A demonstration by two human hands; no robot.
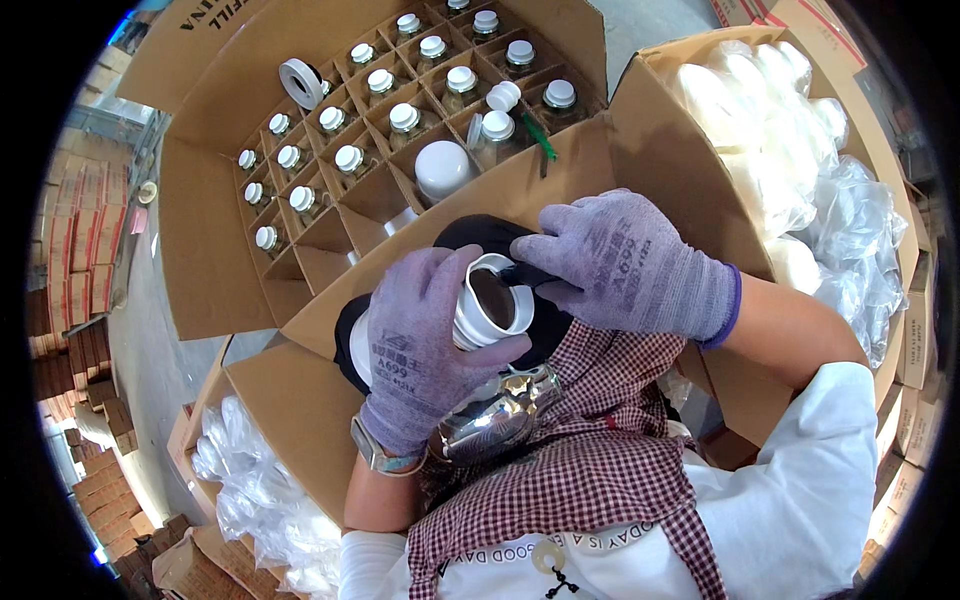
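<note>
My left hand [415, 340], in a grey-purple work glove, is wrapped round a white container [482, 325] with a round, dark-looking mouth turned up toward me. My right hand [630, 262], gloved alike, is closed on a black tool [528, 274] whose tip is at the container's rim; its kind is not clear. A shiny silver flask liner [500, 415] lies in my lap, just below the container. Beyond my hands stands a divided cardboard box [225, 210] of clear bottles [405, 125] with white caps.
In the box, a white dome-shaped piece [443, 170] and a green strip [540, 137] lie near me. A roll of white tape [301, 83] rests on the dividers. A carton at right holds bagged white parts [765, 130]; another at lower left holds clear plastic bags [260, 490].
</note>
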